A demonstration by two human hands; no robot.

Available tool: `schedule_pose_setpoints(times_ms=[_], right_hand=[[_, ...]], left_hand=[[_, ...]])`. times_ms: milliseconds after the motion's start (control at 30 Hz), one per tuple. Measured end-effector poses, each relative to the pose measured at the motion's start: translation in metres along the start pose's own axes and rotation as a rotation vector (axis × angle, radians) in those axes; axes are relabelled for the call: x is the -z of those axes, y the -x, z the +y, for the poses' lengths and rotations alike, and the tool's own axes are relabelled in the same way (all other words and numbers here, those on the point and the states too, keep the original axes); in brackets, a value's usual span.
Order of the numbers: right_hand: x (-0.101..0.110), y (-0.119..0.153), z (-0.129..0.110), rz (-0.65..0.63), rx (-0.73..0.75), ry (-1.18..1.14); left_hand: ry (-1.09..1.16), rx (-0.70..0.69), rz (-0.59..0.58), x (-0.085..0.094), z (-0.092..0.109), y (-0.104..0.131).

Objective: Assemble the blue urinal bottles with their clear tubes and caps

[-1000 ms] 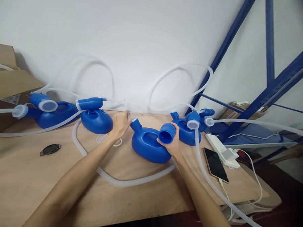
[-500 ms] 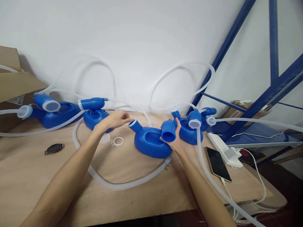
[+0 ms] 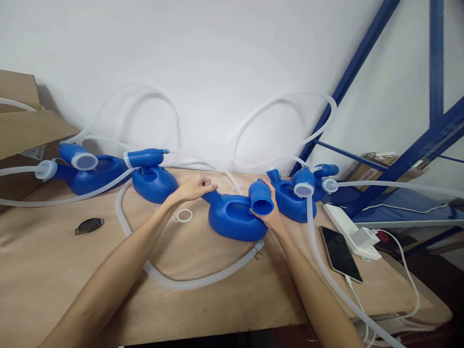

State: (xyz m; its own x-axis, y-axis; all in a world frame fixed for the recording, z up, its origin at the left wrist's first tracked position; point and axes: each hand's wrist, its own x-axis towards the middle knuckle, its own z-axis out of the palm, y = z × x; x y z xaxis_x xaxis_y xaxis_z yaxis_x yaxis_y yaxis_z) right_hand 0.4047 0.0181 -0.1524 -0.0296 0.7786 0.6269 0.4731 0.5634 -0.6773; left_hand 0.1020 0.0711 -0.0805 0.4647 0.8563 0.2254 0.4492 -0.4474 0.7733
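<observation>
A blue plastic urinal bottle (image 3: pixel 236 222) with a side handle lies in front of me, its neck (image 3: pixel 212 196) tilted up to the left. My left hand (image 3: pixel 195 188) is closed at the mouth of that neck; the fingers cover the rim and hide whatever they pinch. Around the wide blue cup (image 3: pixel 262 198) at the bottle's right end, my right hand (image 3: pixel 272 211) is wrapped, steadying cup and bottle. The cup's open mouth faces me. A white plastic ring (image 3: pixel 184 216) lies left of the bottle, partly behind my left forearm. A clear hose (image 3: pixel 205 283) curves in front, with a clamp at its end.
Other blue bottles with hoses stand left (image 3: pixel 155 184) and right (image 3: pixel 292 201). A watch (image 3: pixel 89 226) lies at the left, a phone (image 3: pixel 340 254) and power strip (image 3: pixel 348 229) at the right. A cardboard box (image 3: pixel 28 131) and blue metal rack (image 3: pixel 411 150) flank the table.
My left hand has moved right onto the mouth of the bottle's neck, covering its white rim. My right hand keeps its hold. The view has shifted slightly.
</observation>
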Motion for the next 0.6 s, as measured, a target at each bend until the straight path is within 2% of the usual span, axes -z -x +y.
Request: schedule_pose_setpoints(times_ms=[267, 433, 600], right_hand=[[0.0019, -0.0015, 0.0046, -0.009, 0.034, -0.001], [0.0011, 0.0008, 0.0083, 0.013, 0.092, 0.026], [0.001, 0.0035, 0.0076, -0.003, 0.079, 0.036]], left_hand=[[0.066, 0.034, -0.005, -0.0013, -0.0003, -0.0009], [0.03, 0.034, 0.008, 0.0041, 0.0043, 0.005], [0.028, 0.149, 0.078, 0.0003, 0.0081, 0.0055]])
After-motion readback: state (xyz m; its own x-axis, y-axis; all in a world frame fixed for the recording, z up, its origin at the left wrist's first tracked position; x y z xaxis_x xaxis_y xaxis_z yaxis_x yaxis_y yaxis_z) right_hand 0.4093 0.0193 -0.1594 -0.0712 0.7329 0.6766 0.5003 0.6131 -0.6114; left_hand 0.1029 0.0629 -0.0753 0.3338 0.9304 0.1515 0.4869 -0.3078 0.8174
